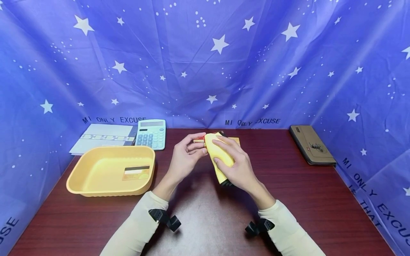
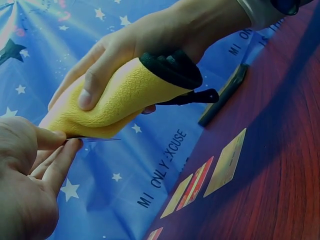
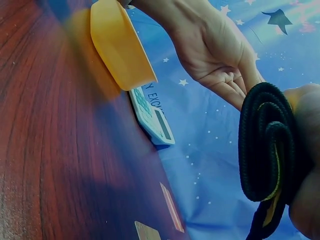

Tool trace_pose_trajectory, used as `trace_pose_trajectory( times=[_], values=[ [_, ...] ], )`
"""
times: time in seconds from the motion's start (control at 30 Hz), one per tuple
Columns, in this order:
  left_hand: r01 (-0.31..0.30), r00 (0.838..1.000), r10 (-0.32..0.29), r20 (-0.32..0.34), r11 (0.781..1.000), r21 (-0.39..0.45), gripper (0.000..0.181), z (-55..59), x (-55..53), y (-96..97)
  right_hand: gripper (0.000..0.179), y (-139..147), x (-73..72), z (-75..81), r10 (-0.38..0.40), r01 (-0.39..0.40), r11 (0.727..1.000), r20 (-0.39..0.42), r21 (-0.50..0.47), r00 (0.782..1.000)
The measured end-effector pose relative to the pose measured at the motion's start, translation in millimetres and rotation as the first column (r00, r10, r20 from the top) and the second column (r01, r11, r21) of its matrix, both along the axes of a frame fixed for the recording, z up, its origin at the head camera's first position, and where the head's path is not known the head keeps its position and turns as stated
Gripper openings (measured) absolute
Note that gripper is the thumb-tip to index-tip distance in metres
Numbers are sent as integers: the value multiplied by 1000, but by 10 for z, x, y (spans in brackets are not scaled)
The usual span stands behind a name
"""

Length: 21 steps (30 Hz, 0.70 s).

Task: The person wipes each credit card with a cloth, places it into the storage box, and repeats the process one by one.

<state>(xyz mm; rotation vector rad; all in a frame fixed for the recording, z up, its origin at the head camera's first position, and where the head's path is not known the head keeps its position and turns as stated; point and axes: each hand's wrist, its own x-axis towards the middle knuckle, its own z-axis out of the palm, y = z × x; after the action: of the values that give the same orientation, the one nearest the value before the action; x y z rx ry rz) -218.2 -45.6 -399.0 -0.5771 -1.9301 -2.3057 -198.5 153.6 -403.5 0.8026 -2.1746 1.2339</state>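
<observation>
A folded yellow cloth (image 1: 217, 150) with black edging is near the centre of the head frame. The right hand (image 1: 240, 167) grips it from above with curled fingers, while the left hand (image 1: 185, 156) pinches a thin card (image 2: 107, 139) at the cloth's near end. The hands almost meet there, with the cloth between them.

This looks like a card being wiped, midway through a set. One stray card (image 1: 136, 173) sits in the yellow basin (image 1: 75, 190) at left, probably finished; a gold card (image 2: 225, 163) and a red-and-yellow card (image 2: 195, 183) lie on the surface (image 1: 205, 227) at the lower right of the left wrist frame, probably left to do, with more partly seen beside them.

The basin's card shows a dark stripe and a pale panel, its print too small to read. Above the basin are a light blue calculator (image 1: 151, 134) and a pale flat box (image 1: 96, 132). At right lies a brown zip wallet (image 1: 315, 144) with a dark emblem and an illegible tag. The starry blue backdrop (image 1: 179, 89) reads "MI ONLY EXCUSE", and "IS THAT" at lower right.
</observation>
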Motion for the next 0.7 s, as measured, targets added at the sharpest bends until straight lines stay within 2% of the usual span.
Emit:
trace_pose_trajectory(
  times=[0.13, 0.33, 0.53, 0.7],
  values=[
    [-4, 1000, 4, -3, 1000, -4, 50, 15, 9, -13, 57, -12, 18, 23, -2, 2, 1000, 5, 20, 1000],
    [7, 999, -8, 43, 1000, 26, 49, 63, 30, -15, 57, 15, 6, 44, -57, 58, 997, -7, 56, 998],
    [8, 997, -8, 80, 1000, 6, 46, 88, 46, -17, 56, 104, -58, 31, -101, 102, 995, -3, 23, 995],
    [1, 998, 0, 63, 1000, -11, 46, 131, 69, -44, 56, 174, -100, 56, -120, 120, 993, 14, -4, 993]
  ],
)
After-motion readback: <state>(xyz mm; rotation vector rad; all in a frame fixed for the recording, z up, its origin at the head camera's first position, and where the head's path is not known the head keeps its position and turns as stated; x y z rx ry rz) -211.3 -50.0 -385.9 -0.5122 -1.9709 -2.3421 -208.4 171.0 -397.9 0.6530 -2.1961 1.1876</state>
